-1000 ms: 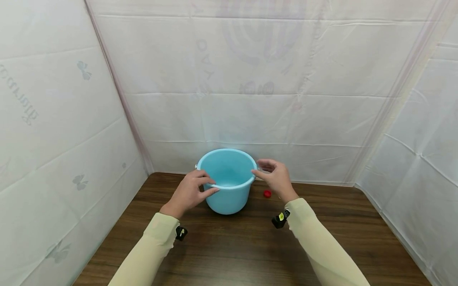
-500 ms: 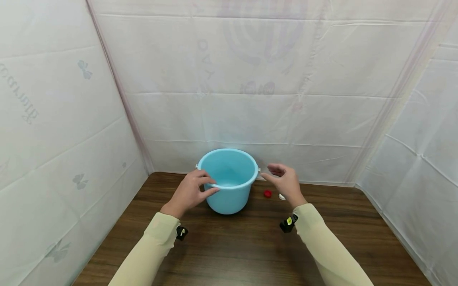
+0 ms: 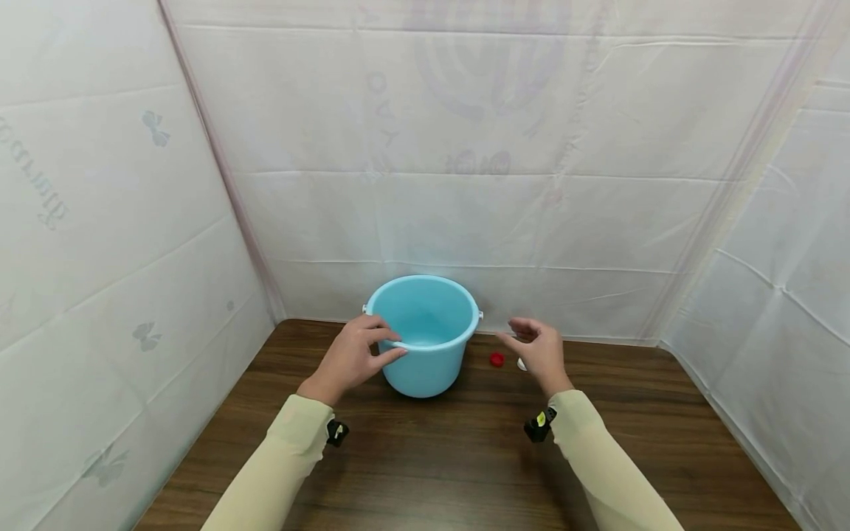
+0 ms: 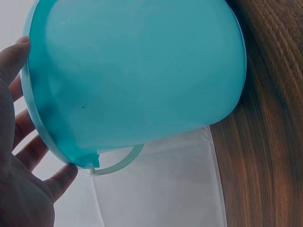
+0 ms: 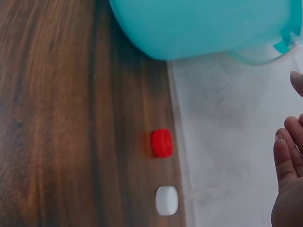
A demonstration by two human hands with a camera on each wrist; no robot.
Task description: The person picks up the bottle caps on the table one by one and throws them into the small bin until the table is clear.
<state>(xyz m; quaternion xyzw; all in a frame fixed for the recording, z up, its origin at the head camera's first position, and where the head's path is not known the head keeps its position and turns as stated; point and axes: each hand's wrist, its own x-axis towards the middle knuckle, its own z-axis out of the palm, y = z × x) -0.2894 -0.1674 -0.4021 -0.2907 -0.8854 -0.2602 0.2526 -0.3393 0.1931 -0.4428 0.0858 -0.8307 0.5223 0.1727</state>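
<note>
the white sheeting [image 3: 465, 147] walls in three sides, creased and faintly printed, and fills most of the head view. below it the dark wood-grain tabletop [image 3: 432, 457] runs toward the person.

the light blue plastic bucket [image 3: 423, 332] stands upright at the back of the tabletop, at 12 o'clock from the person and close to the rear sheeting. its pale handle [image 4: 116, 163] hangs down against the outer wall, as the left wrist view shows, and nothing can be seen inside it from the head view.

the left hand [image 3: 352, 355] sits at the bucket's 8 o'clock, fingers curled over the near rim with the thumb under it against the outer wall, so it grips the rim. this matches the earlier pictures: the left hand has not shifted.

the right hand [image 3: 539, 348] is what has changed. a second ago its fingertips were at the bucket's rim at 3 o'clock; now it has drawn away toward 4 o'clock and hangs apart from the bucket, fingers loosely bent and holding nothing. by my reading the bucket is now steadied by the left hand alone, and the right hand is freed over the small things below it.

these are a red bottle cap [image 5: 162, 142] and a white bottle cap [image 5: 166, 200], lying just beside each other on the tabletop at the bucket's 4 o'clock, near the edge of the sheeting.
</note>
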